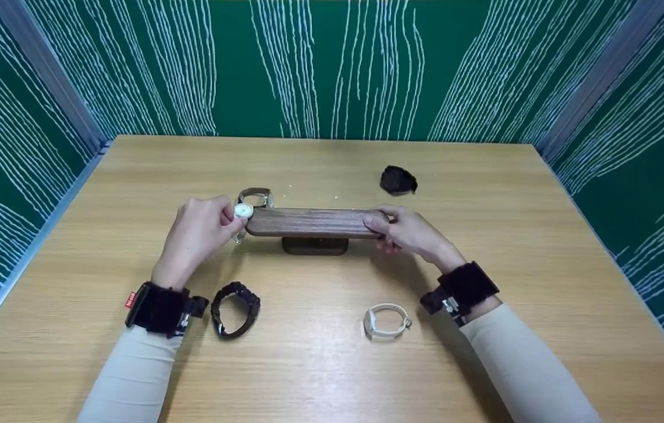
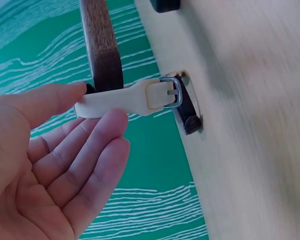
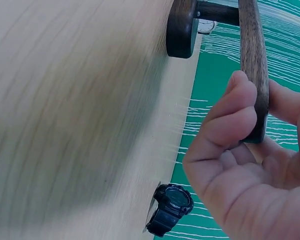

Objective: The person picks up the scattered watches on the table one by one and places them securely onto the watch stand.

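Observation:
My left hand (image 1: 205, 229) pinches a white-strapped wristwatch (image 1: 243, 210) between thumb and fingers, at the left end of a dark wooden T-bar watch stand (image 1: 314, 222). The left wrist view shows the pale strap (image 2: 112, 102) with its silver buckle fastened, right against the bar's end (image 2: 106, 65). Whether the strap loops around the bar I cannot tell. With my right hand (image 1: 411, 232) I grip the bar's opposite end, thumb on top and fingers beneath. In the right wrist view the stand's post and rounded base (image 3: 181, 30) show below the bar.
A brown-strapped watch (image 1: 255, 192) lies just behind the bar's left end. One black watch (image 1: 398, 180) sits at the back right, another black watch (image 1: 236, 310) at the front left. A cream watch (image 1: 387, 321) stands front right. Green walls border the wooden table (image 1: 314, 376).

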A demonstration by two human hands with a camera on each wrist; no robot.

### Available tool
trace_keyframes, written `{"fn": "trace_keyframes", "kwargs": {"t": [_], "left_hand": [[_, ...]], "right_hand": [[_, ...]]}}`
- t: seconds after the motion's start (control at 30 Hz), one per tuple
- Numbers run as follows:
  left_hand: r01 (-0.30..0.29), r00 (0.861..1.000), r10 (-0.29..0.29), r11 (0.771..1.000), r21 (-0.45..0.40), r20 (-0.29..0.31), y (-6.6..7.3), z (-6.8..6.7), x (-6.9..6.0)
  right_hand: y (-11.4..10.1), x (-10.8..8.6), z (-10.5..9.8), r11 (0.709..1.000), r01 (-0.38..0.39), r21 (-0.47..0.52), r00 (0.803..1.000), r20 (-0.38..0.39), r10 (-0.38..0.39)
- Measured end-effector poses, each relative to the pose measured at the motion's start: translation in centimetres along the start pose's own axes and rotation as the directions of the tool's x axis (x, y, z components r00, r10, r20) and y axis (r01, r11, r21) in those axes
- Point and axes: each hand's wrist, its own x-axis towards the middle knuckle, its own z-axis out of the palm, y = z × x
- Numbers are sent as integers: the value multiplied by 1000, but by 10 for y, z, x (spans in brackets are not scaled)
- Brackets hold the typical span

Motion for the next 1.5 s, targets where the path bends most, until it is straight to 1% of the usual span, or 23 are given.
{"fn": "trace_keyframes", "kwargs": {"t": [0.37,0.5,0.73,0.87,1.07,1.3,1.4,1.5], "left_hand": [[38,999,-38,999,15,3,3,4,-1],[33,999,-33,999,29,-3,7,6,0],[40,999,-40,998,53,15,12,9,2],[38,999,-40,997,63,17,15,10,2],[33,999,-33,995,95,1,20,13,2],[31,1000,-31,994,107,-3,26,13,3],[24,1000,-24,993,119,-4,29,14,5],[8,1000,-7,990,138,-12,31,15,6]], "right_hand": [[-1,1,0,1000,-3,0,1000,13,3],[-2,0,0,1000,-7,18,1000,7,7],[-3,-1,0,1000,-9,21,1000,10,9],[-3,-1,0,1000,-15,26,1000,10,15],[-4,-1,0,999,-21,29,1000,6,21],[-3,0,0,1000,-18,5,1000,12,18],[-4,-2,-1,1000,-25,-8,1000,6,25],[-5,-2,0,1000,-25,-1,1000,3,25]]}}
